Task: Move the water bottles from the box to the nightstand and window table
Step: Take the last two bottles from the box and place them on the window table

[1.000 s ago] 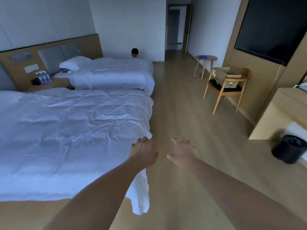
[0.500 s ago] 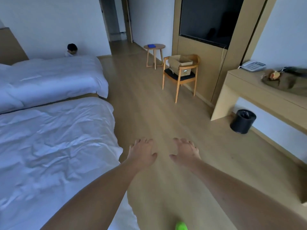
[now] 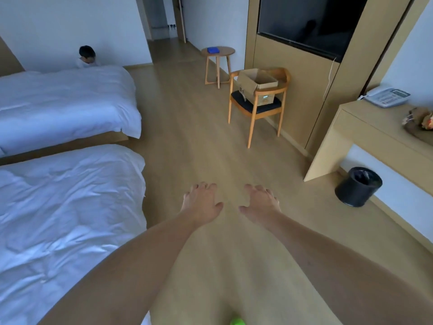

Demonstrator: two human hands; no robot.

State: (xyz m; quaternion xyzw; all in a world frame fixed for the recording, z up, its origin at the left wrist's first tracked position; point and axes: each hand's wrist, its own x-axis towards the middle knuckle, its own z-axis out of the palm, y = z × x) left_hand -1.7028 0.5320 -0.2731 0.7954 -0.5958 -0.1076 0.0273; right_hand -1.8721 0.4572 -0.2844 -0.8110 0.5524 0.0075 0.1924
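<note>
An open cardboard box (image 3: 256, 85) sits on the seat of a wooden armchair (image 3: 255, 113) against the right wall, a few steps ahead. Its inside is hidden from here, and no water bottles show. My left hand (image 3: 202, 204) and my right hand (image 3: 261, 202) reach forward side by side above the wooden floor, palms down, fingers spread, holding nothing. Both are well short of the box. The nightstand is out of view.
Two white beds (image 3: 65, 207) fill the left side. A small round side table (image 3: 218, 52) with a blue item stands beyond the chair. A desk (image 3: 375, 132) with a phone (image 3: 386, 96) and a black bin (image 3: 357, 186) lie right. A person (image 3: 87, 56) sits behind the far bed.
The view has swung right, away from the beds and nightstand, and closer to the chair with the box. My hands stay out front, empty.
</note>
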